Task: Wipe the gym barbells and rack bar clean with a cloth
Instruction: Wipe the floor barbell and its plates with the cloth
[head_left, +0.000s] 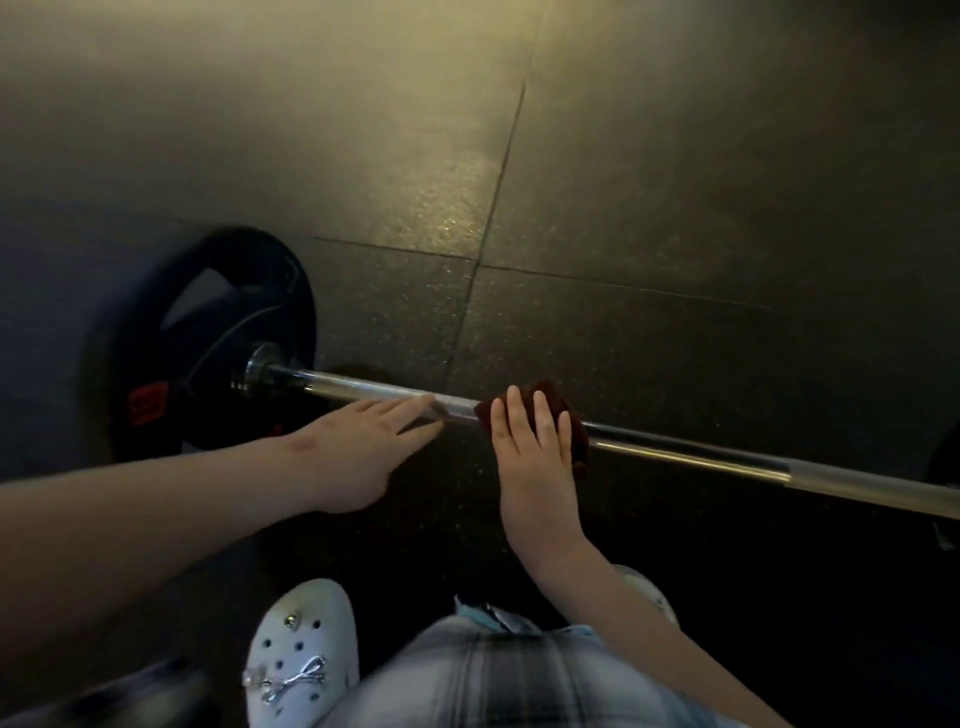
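The barbell lies on the dark rubber floor, with a black plate on its left end. The right hand presses a dark red cloth flat onto the shaft near its middle, fingers extended over it. The left hand is spread, fingers straight, holding nothing, its fingertips at the bar just left of the cloth. A white clog stands below.

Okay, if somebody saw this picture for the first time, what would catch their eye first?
Most likely the shiny barbell bar crossing the dark gym floor, with the right hand pressing a dark red cloth onto it near mid-frame. Just left of that, the left hand lays straight fingers against the bar, and a big black weight plate stands at the bar's left end.
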